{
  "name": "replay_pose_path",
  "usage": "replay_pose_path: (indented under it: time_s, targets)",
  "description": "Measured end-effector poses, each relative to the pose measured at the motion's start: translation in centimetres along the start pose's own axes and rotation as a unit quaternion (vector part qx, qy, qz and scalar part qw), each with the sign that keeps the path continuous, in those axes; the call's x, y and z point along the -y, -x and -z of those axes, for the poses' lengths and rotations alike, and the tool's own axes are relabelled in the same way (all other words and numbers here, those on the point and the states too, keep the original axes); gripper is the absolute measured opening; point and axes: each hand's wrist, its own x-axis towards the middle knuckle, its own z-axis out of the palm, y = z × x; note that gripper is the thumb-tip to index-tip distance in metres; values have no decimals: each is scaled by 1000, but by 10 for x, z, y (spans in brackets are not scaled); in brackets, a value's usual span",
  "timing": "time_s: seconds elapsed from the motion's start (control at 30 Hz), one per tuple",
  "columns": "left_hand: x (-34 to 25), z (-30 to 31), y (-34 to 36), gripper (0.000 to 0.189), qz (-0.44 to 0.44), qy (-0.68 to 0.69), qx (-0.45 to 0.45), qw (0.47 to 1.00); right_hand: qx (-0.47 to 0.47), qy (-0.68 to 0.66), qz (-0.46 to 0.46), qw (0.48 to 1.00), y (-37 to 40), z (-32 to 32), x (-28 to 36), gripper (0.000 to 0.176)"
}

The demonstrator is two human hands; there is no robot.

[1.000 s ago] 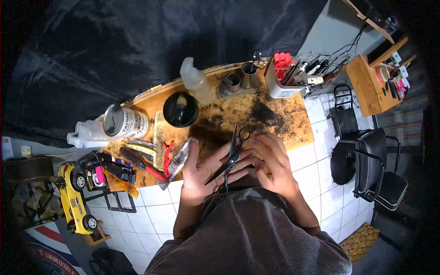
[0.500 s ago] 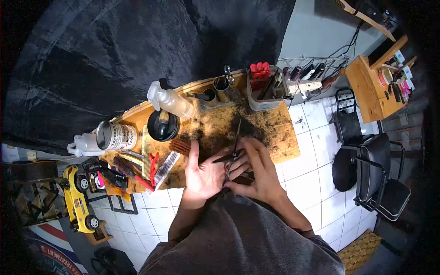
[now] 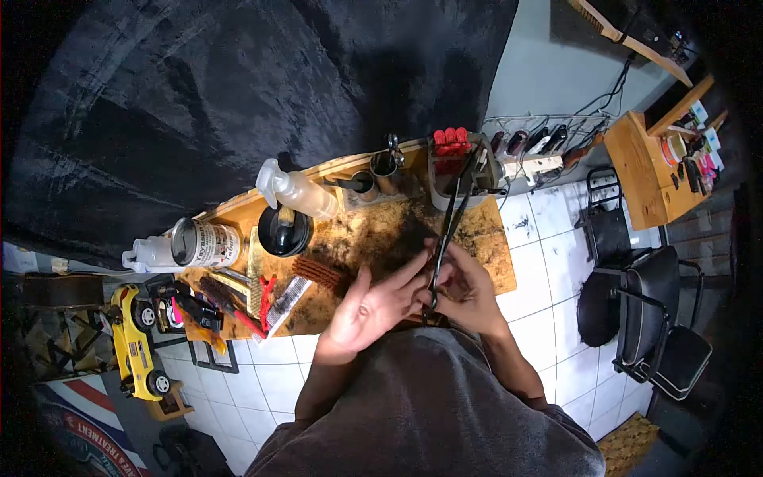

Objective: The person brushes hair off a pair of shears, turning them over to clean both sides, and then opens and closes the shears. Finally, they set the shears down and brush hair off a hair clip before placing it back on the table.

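Beyond your fingers (image 3: 401,285) a black cloth (image 3: 238,103) hung across the far side. The wooden bench (image 3: 381,219), marked with dark patches, spread ahead of them, and a black chair (image 3: 648,302) stood well apart to their right. Far to their left you had a yellow toy car (image 3: 137,346).

On the bench, a plastic box (image 3: 465,199) sat ahead of your fingers, a spray bottle (image 3: 298,192) ahead and to the left, and a white tub (image 3: 216,242) farther left.

Your left hand (image 3: 362,314) was turned palm up, its thumb wide of the outstretched fingers; you could not tell whether their tips touched metal. Your right hand (image 3: 473,298) had its fingers bent around the handle end of the scissors (image 3: 445,242), which lay between your two hands, long blades pointing away from you, nearly together.

A black bowl (image 3: 278,242) stood ahead and left of the left fingers. The brown brush (image 3: 318,272) lay near your left thumb, with a pale comb (image 3: 288,300) and a red clip (image 3: 267,294) farther left.
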Motion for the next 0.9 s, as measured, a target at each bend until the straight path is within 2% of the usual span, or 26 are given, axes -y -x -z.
replay_pose_path:
  time_s: [0.03, 0.07, 0.13, 0.17, 0.2, 0.23, 0.3, 0.33, 0.37, 0.43, 0.57, 0.73, 0.9]
  targets:
    - [-5, 2, 2, 99, 1, -96, 21, 995, 2, 0, 1, 1000, -1, 0, -1, 70]
    - [-12, 2, 7, 91, 6, -107, -27, 994, -28, -6, 9, 1000, -1, -3, -2, 70]
    - [-18, 21, 9, 86, -1, -151, -57, 987, -56, -16, 18, 998, -1, 0, -7, 71]
    - [-18, 31, 7, 82, -9, -195, -83, 977, -29, 137, 53, 989, -2, 7, -12, 69]
    - [-14, 33, 5, 79, -63, -102, -132, 984, 0, 285, 87, 954, -5, 7, -10, 68]
    - [-14, 37, 2, 83, -106, -2, -118, 987, 4, 280, 89, 956, -6, 4, -5, 68]
    - [-15, 37, -8, 89, -151, 71, -140, 976, 13, 451, 111, 886, -7, -5, 9, 65]
    - [-17, 35, -11, 95, -162, 93, -130, 974, 6, 491, 149, 858, -7, -5, 1, 61]
    - [-21, 35, -13, 95, -170, 92, -134, 972, 14, 489, 153, 859, -8, -7, 1, 61]
    - [-23, 36, -15, 98, -182, 150, -64, 970, 26, 550, 165, 818, -5, -10, 1, 63]
    - [-28, 36, -18, 102, -182, 177, -50, 966, 55, 499, 165, 849, 1, -4, -27, 59]
    - [-26, 36, -16, 97, -180, 188, -25, 965, -9, 540, 200, 818, -7, -23, -5, 49]
    - [-26, 37, -11, 99, -175, 192, -16, 965, 34, 547, 232, 804, -4, -17, -22, 51]
